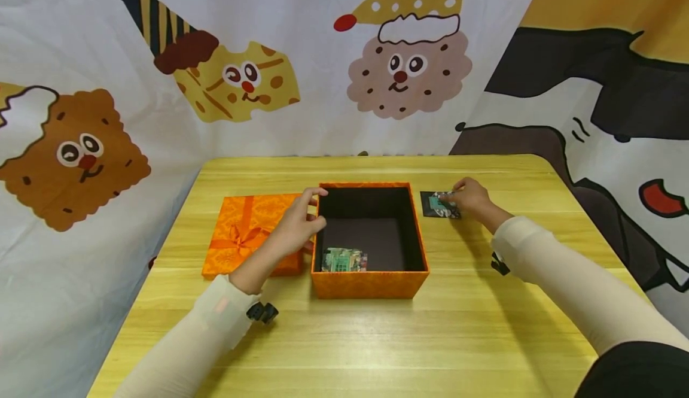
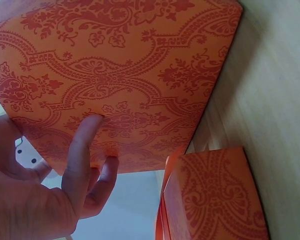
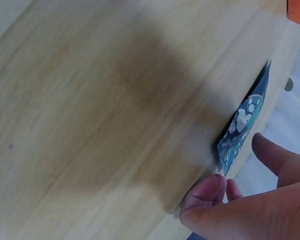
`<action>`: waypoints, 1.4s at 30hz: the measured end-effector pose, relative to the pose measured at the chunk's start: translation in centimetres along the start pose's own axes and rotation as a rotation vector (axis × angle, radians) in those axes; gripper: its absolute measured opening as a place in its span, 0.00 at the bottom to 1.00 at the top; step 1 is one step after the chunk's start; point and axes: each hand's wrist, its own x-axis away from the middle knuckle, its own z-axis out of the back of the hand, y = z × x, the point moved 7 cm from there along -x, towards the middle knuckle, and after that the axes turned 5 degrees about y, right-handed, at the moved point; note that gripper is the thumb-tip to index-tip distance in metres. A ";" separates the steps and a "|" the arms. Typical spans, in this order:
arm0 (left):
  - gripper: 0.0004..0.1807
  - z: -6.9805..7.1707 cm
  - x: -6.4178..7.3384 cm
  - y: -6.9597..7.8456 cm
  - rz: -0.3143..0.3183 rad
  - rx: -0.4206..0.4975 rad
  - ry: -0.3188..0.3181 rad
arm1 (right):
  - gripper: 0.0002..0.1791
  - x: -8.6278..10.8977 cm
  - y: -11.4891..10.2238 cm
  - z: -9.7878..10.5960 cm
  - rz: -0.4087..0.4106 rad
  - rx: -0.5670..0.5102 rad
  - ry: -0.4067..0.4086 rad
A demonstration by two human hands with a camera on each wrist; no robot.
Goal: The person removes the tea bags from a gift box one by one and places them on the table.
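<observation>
Our nearer right hand (image 1: 471,198), thumb and fingers parted, has the dark packet (image 1: 438,206) at nine o'clock on the surface (image 1: 371,344), long axis nine-to-three, while our spread left hand (image 1: 293,225) touches the box (image 1: 370,286).

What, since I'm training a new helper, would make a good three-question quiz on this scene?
1. Multiple choice: seen from the head camera, in which corner of the open orange box do the colourful contents lie?
A) far left
B) far right
C) near left
D) near right

2. True or false: the lid with the bow is on the box.

3. Fill in: the dark packet on the table is at the fingers of the person's ____ hand.

Key: 1. C. 2. False; it lies to the left of the box. 3. right.
</observation>
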 end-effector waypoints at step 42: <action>0.32 0.1 0.0 0.1 -0.018 -0.009 -0.002 | 0.16 8.2 -17.8 4.0 0.269 -0.476 -0.171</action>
